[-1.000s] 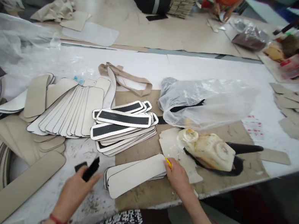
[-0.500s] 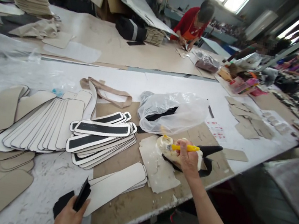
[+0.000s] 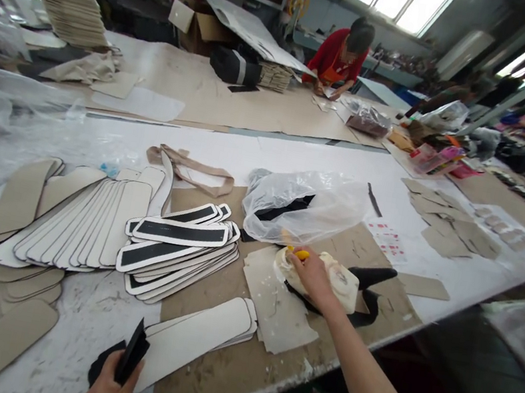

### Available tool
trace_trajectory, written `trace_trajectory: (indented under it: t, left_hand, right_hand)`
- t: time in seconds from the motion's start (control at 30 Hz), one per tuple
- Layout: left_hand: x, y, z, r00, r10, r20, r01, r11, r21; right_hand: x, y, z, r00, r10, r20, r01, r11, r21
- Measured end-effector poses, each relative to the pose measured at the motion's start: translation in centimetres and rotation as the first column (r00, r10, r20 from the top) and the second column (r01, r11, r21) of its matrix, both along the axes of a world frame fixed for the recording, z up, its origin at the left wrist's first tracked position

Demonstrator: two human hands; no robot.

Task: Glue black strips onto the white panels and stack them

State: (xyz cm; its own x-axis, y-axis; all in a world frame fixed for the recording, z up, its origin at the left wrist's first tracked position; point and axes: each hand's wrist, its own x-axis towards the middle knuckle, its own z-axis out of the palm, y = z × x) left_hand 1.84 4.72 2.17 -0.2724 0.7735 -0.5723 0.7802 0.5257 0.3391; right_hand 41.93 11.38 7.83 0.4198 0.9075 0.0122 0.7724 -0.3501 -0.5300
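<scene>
My left hand [image 3: 111, 383] is closed around several black strips [image 3: 132, 353] near the table's front edge. Beside it lies a small stack of white rounded strips [image 3: 198, 329]. My right hand [image 3: 313, 277] grips a brush by its yellow handle [image 3: 302, 254]; fingers and container hide the bristles. The brush is over the mouth of a cream-coloured, glue-smeared container [image 3: 345, 287] lying on its side. Under the container's left end is a stained pale sheet [image 3: 278, 321]. Left of that, white strips with black centres [image 3: 180, 231] lie in an overlapping pile.
Fanned beige-white pieces [image 3: 85, 219] cover the left side. A clear plastic bag [image 3: 332, 202] holding something black lies behind the container, with a black tapered object [image 3: 372, 278] to its right. Across the table, a person in red [image 3: 338, 54] bends over work.
My right hand has moved left and the brush has gone from lying level across the container to its mouth. My left hand still holds the black strips. The camera view has shifted slightly.
</scene>
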Motion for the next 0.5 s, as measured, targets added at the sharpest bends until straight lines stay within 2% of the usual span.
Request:
trace_trajectory:
  t: [0.13, 0.33, 0.43, 0.5]
  left_hand:
    - [-0.2, -0.2, 0.1, 0.989, 0.062, 0.133, -0.069, 0.997, 0.047]
    - [0.3, -0.2, 0.1, 0.946, 0.191, 0.263, -0.194, 0.981, -0.015]
    - [0.4, -0.5, 0.2, 0.932, 0.192, 0.307, -0.213, 0.976, 0.037]
    - [0.4, -0.6, 0.1, 0.926, 0.193, 0.325, -0.225, 0.972, 0.063]
  right_hand:
    - [0.5, 0.1, 0.4, 0.998, -0.039, 0.056, 0.039, 0.999, 0.011]
    - [0.2, -1.7, 1.2, 0.991, -0.131, 0.017, 0.127, 0.982, 0.143]
    - [-0.5, -2.3, 1.4, 0.967, -0.254, -0.011, 0.252, 0.953, 0.169]
    - [-0.8, -2.3, 1.4, 0.943, -0.331, -0.02, 0.331, 0.935, 0.131]
